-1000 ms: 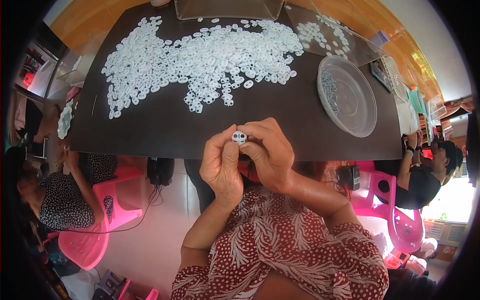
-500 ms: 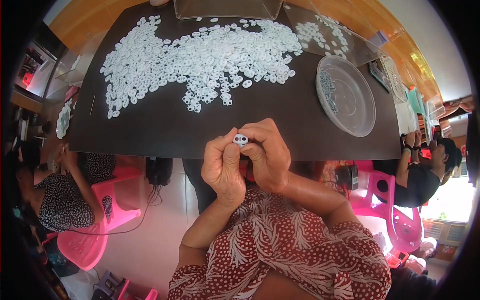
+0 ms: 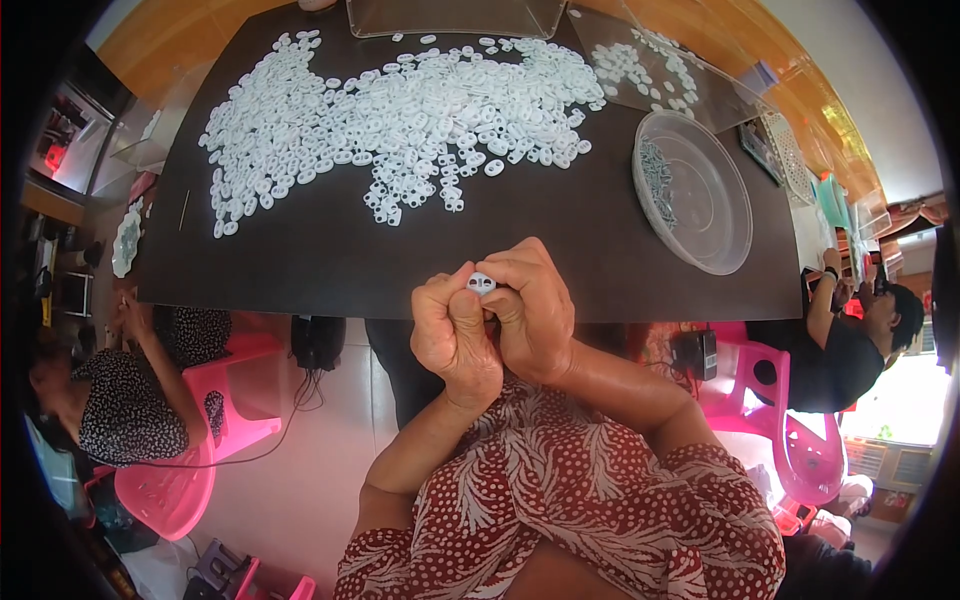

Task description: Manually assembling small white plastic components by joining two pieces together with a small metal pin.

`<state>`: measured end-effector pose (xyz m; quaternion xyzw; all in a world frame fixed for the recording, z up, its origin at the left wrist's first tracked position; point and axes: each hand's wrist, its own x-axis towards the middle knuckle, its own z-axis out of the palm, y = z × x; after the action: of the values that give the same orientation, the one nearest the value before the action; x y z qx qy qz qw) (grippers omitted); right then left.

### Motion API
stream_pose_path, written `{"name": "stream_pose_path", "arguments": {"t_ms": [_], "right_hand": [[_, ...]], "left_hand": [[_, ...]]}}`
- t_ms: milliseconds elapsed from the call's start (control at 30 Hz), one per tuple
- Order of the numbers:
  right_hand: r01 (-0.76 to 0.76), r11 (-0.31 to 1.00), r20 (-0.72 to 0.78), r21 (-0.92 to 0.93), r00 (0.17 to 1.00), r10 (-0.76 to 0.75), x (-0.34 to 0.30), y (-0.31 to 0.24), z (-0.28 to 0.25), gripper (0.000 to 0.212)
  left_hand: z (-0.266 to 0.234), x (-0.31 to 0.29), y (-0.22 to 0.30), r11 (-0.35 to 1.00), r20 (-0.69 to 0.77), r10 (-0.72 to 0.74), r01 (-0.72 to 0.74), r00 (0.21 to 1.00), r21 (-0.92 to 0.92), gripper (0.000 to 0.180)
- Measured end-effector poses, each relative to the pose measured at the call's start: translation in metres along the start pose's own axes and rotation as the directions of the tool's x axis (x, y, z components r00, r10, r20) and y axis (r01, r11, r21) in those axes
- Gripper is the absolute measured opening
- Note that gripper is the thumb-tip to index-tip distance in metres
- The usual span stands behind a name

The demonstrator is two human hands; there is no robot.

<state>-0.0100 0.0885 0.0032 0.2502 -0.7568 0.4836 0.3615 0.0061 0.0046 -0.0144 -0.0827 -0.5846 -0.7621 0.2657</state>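
Note:
A small white two-hole plastic cord lock is pinched between both hands just in front of the dark table's near edge. My left hand grips its left side between thumb and forefinger. On the other side, the thumb and fingers of my right hand press against it. Its holes face up, each partly filled with white. A large pile of loose white oval pieces spreads across the table beyond my hands. What lies under my fingertips is hidden.
To the right stands a round clear plastic tub with small metal springs along its left side. Several white pieces lie on a clear sheet at the far right. People sit at both sides, near pink chairs.
My hands have shifted slightly and squeeze closer around the cord lock. Its holes, dark and open before, now look partly filled with white. The person at the right has moved their arms.

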Motion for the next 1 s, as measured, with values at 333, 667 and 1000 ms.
{"name": "stream_pose_path", "arguments": {"t_ms": [333,667,1000], "right_hand": [[-0.002,1.000,0.035,-0.003,0.999,0.002,0.000,0.001,0.000,0.020],[-0.018,0.993,0.080,-0.119,0.996,0.027,0.013,0.000,-0.022,0.026],[-0.203,0.874,-0.072,-0.442,0.979,0.191,0.124,0.069,-0.117,0.015]], "left_hand": [[-0.001,0.004,-0.001,0.994,0.011,0.052,-0.053,0.999,0.094,0.015],[-0.010,0.012,0.018,0.984,0.152,-0.166,0.152,0.974,0.095,0.022],[-0.021,0.091,-0.016,0.519,0.494,0.244,-0.542,0.835,0.661,0.025]]}}
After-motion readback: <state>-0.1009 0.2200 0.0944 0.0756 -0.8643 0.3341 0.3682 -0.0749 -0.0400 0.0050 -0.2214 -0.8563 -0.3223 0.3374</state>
